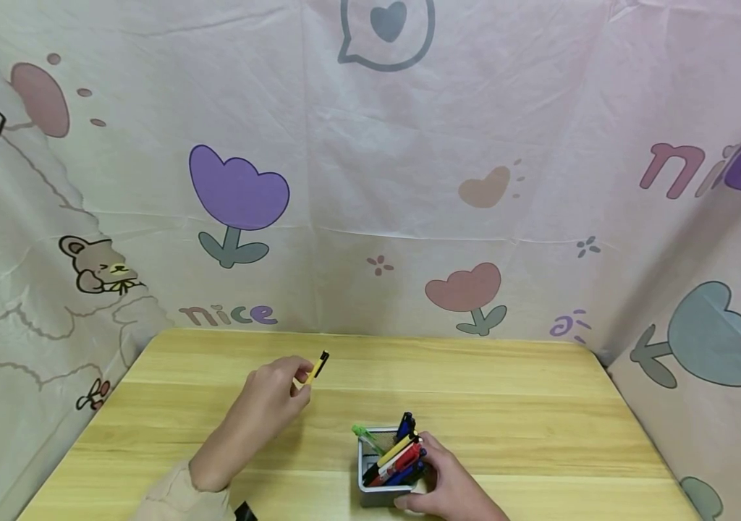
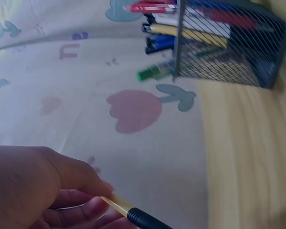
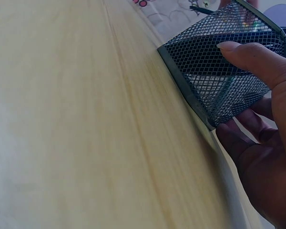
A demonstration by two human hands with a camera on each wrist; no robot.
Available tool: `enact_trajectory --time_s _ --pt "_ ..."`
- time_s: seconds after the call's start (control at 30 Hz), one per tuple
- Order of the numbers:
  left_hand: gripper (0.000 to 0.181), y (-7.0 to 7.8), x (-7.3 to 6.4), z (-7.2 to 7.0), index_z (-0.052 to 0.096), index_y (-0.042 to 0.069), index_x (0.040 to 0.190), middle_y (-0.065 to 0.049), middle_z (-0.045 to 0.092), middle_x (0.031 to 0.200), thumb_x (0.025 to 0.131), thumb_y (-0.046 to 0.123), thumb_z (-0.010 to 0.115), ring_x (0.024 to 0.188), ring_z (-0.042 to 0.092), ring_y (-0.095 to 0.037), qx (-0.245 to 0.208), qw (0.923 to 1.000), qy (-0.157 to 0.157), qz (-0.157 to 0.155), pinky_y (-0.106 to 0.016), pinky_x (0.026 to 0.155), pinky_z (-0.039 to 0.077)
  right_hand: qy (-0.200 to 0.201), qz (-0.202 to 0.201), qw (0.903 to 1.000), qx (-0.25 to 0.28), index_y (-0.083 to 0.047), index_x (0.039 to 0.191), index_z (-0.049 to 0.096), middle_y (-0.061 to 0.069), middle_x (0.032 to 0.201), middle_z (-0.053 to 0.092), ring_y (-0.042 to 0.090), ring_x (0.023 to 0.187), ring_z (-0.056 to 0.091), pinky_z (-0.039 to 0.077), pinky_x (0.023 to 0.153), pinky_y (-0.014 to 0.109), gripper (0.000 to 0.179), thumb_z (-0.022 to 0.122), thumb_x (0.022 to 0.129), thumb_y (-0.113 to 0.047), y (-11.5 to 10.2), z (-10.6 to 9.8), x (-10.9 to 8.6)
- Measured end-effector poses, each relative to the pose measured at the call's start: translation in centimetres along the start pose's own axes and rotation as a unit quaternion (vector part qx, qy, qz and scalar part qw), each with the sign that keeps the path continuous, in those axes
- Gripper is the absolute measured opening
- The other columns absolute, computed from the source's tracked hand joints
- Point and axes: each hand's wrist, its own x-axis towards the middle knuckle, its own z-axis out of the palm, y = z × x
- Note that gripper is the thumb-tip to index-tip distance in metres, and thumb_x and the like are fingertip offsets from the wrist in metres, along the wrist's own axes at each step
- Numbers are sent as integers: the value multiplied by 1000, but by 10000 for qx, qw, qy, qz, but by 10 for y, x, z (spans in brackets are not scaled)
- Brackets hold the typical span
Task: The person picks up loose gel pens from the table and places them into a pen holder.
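My left hand (image 1: 271,394) pinches a yellow pen (image 1: 315,369) with a black end, held above the table to the left of a mesh pen holder (image 1: 381,496). Thumb and fingers close on the pen's yellow barrel in the left wrist view. My right hand (image 1: 450,483) grips the holder at its right side, the thumb (image 3: 250,57) lying across the mesh and other fingers at another side. Inside the holder lean several pens: a green one (image 1: 364,433), a red one (image 1: 409,456), a yellow one (image 1: 398,450) and blue ones (image 1: 404,425).
The pale wooden table (image 1: 507,405) carries the holder near its front edge. A small black object (image 1: 244,512) lies by the left sleeve (image 1: 181,499). Printed cloth (image 1: 370,181) hangs behind the table and along both sides.
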Motion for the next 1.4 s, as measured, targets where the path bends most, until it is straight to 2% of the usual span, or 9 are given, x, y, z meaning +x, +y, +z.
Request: enact_trajectory --time_s 0.17,0.33,0.4,0.63,0.87,1.07,1.4 --pt "22 16 -3 -6 75 1 99 -1 72 82 78 -6 78 62 54 3 -111 9993 186 293 -10 52 48 -7 31 10000 17 -27 141 61 4 154 50 34 145 40 33 111 14 68 89 80 -35 0 -1 0" --pt "22 34 -6 -11 75 4 98 2 70 82 78 -6 80 64 54 6 -488 9971 227 530 -10 54 49 25 14 9999 -154 -33 137 63 10 158 46 40 148 37 36 118 35 63 88 80 -37 0 -1 -1" --pt "22 41 -7 -12 74 5 97 3 70 82 78 -6 80 66 55 6 -698 9951 271 649 -10 55 50 34 4 9998 -183 -34 136 64 11 159 46 41 148 36 36 118 39 61 88 80 -38 0 -1 0" --pt "25 57 -7 -14 73 5 96 1 70 82 77 -7 83 69 62 4 -1314 9830 497 1182 -11 60 56 0 -8 10000 -82 -24 143 60 4 150 53 30 141 45 35 108 12 71 88 80 -38 3 0 1" --pt "21 65 -8 -8 73 4 98 -1 74 84 81 -5 81 73 68 -1 -1896 9724 360 1309 -12 64 59 -8 -133 9999 -89 -24 144 58 1 147 54 23 137 49 36 106 11 72 88 81 -39 5 1 2" --pt "20 70 -8 1 74 5 98 -3 77 86 83 -6 80 76 72 -4 -2390 9596 325 1451 -15 67 61 8 -304 9995 -42 -25 143 59 0 145 55 13 134 50 35 107 10 70 88 81 -39 6 1 2" --pt "14 74 -14 25 75 5 101 -4 79 89 88 1 79 78 73 -3 -2647 9532 -391 1410 -14 67 60 -12 -429 9991 -32 -23 145 57 0 146 56 6 132 51 35 108 9 72 88 82 -36 7 1 2"
